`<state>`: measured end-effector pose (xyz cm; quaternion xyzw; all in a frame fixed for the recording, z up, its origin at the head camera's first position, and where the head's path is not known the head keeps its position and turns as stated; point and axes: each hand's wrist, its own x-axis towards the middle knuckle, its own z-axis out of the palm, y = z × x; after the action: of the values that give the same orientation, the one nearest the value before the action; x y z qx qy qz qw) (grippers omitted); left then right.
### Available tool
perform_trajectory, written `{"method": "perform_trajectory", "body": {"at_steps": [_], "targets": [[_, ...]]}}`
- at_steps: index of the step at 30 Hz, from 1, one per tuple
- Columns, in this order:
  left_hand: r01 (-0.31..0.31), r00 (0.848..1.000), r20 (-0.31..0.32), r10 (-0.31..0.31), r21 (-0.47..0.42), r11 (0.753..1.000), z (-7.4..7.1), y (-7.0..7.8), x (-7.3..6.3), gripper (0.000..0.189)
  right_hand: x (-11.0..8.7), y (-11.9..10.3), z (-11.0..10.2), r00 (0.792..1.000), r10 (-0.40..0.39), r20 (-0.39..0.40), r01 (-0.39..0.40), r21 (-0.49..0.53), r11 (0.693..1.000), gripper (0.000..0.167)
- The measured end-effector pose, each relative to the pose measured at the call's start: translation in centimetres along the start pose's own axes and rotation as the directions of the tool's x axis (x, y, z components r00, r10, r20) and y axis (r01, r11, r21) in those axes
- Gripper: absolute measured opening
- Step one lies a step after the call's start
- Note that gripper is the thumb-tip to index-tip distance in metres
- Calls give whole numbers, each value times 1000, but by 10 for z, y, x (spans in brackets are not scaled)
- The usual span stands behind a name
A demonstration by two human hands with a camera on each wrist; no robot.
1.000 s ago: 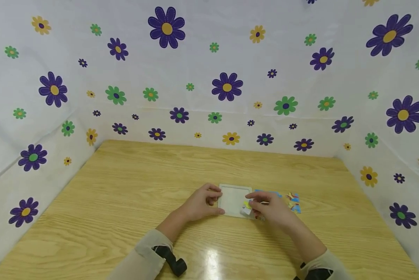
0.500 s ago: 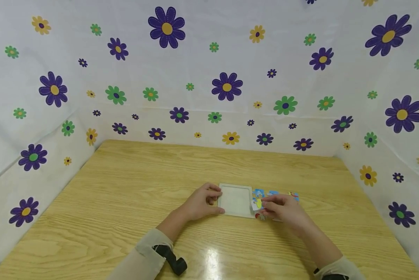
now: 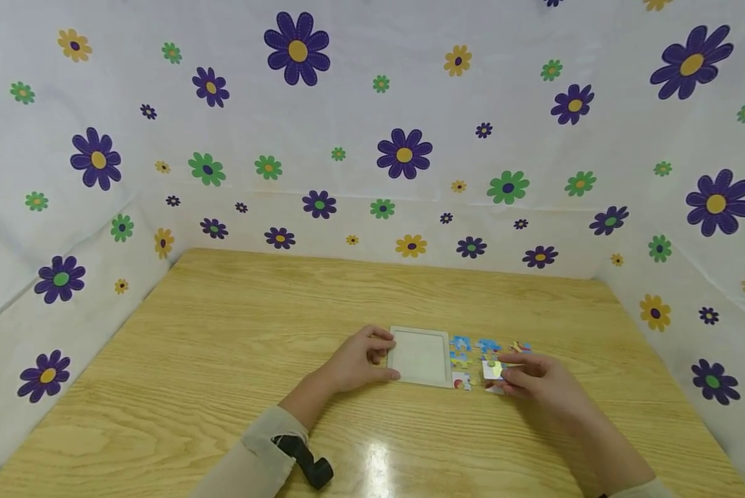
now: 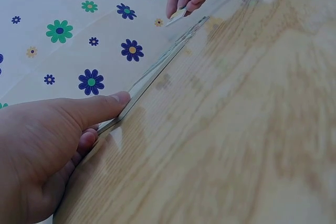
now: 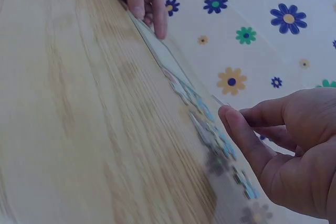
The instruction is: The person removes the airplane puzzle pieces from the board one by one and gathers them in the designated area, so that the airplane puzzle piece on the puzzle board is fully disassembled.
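A pale, shallow square puzzle tray [image 3: 420, 356] lies flat on the table. My left hand [image 3: 360, 361] grips its left edge, with the thumb [image 4: 107, 106] over the rim in the left wrist view. To the right of the tray, my right hand [image 3: 543, 380] pinches a jigsaw piece [image 3: 492, 370], white with some yellow, between thumb and fingers. It is held slightly above several colourful puzzle pieces [image 3: 461, 344], which lie beside the tray's right edge. The right hand partly covers those pieces. From the right wrist, the held piece is mostly hidden behind the fingertips.
The wooden table [image 3: 254, 311] surrounds the tray. White cloth [image 3: 347, 104] printed with flowers stands behind it and along both sides. A black strap [image 3: 304, 462] hangs from the left sleeve.
My right hand has moved right, carrying the puzzle piece from over the tray to above the loose pieces and uncovering the tray's right edge. The left hand has stayed in place.
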<state>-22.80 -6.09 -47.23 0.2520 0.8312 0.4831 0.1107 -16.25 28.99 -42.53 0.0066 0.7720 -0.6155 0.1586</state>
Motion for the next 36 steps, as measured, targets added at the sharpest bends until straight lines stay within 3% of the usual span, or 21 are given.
{"method": "perform_trajectory", "body": {"at_steps": [9, 16, 19, 27, 32, 36], "targets": [[-1, 1000, -8, 2, 10, 1000, -2, 0, 0, 56, -11, 7, -24, 1000, -7, -25, 6, -37, 999, 50], [8, 1000, -4, -8, 8, 1000, -1, -2, 1, 57, -15, 14, -31, 996, 56, -71, -64, -123, 990, 46], [9, 1000, -3, -9, 12, 1000, -1, -4, 1, 57, -16, 15, -30, 989, 89, -115, -104, -131, 986, 47], [-4, 1000, -2, 4, 10, 1000, -1, -4, -1, 58, -15, 13, -20, 972, 91, -215, -134, -199, 971, 42], [1, 1000, -3, -1, 11, 1000, -2, 0, 0, 59, -15, 10, -18, 972, 69, -227, -138, -307, 942, 40], [2, 1000, 2, -2, 12, 1000, -4, 4, 2, 60, -16, 7, -17, 971, 54, -232, -132, -334, 933, 37]]}}
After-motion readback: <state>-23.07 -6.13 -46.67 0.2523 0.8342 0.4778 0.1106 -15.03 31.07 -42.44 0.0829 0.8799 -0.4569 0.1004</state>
